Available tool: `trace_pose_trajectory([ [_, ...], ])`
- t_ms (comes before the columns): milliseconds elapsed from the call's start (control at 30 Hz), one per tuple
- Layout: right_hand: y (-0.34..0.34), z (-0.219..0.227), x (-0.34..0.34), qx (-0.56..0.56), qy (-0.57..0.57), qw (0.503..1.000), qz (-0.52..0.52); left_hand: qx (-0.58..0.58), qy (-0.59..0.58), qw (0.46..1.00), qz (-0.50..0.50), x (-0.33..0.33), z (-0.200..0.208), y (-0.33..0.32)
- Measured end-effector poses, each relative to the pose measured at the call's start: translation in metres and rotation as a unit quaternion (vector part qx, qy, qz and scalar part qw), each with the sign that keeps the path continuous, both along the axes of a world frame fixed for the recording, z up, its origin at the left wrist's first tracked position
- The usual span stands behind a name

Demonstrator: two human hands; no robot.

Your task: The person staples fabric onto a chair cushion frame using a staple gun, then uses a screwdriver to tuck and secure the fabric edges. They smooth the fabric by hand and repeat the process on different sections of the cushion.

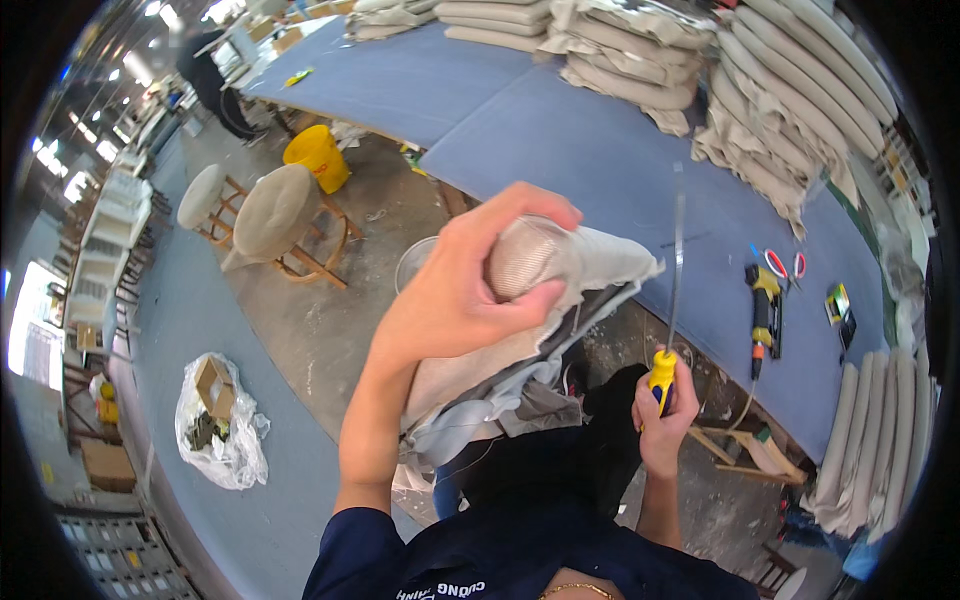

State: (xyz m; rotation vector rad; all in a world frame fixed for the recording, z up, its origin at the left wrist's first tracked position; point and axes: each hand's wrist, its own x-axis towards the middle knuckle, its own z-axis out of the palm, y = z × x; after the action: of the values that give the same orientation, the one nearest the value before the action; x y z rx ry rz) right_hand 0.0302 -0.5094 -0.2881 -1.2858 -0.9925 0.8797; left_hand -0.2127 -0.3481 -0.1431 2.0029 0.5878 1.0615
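My left hand [465, 275] is wrapped over the rounded end of a beige fabric-covered cushion [440, 388], thumb on one side and fingers on the other. Loose fabric edges and a grey lining hang along the cushion's right and lower sides. In my right hand [664, 412] is a screwdriver [662, 372] with a yellow and dark blue handle, gripped in a closed fist. Its long thin shaft points up and away, to the right of the cushion and apart from it. The shaft crosses in front of the blue table.
The blue-topped table [480, 130] bears stacks of beige cushions [640, 60], a yellow-black power tool [762, 310], and red-handled snips [787, 268]. To the left stand upholstered stools [275, 215], a yellow bucket [317, 160] and a plastic bag [225, 440]. Another person [212, 85] stands far left.
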Motion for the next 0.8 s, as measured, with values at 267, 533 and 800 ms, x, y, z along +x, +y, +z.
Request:
trace_pose_trajectory([
  [267, -0.037, 0.009, 0.018, 0.168, -0.251, 0.953, -0.013, -0.021, 0.014, 1.000, -0.017, 0.003, 0.000, 0.005],
  [533, -0.036, 0.014, 0.028, 0.185, -0.301, 0.935, 0.011, 0.024, 0.040, 0.997, -0.060, -0.006, -0.006, 0.016],
  [800, -0.038, 0.026, 0.028, 0.206, -0.334, 0.920, 0.007, -0.060, 0.042, 0.997, -0.014, 0.003, 0.002, 0.004],
])
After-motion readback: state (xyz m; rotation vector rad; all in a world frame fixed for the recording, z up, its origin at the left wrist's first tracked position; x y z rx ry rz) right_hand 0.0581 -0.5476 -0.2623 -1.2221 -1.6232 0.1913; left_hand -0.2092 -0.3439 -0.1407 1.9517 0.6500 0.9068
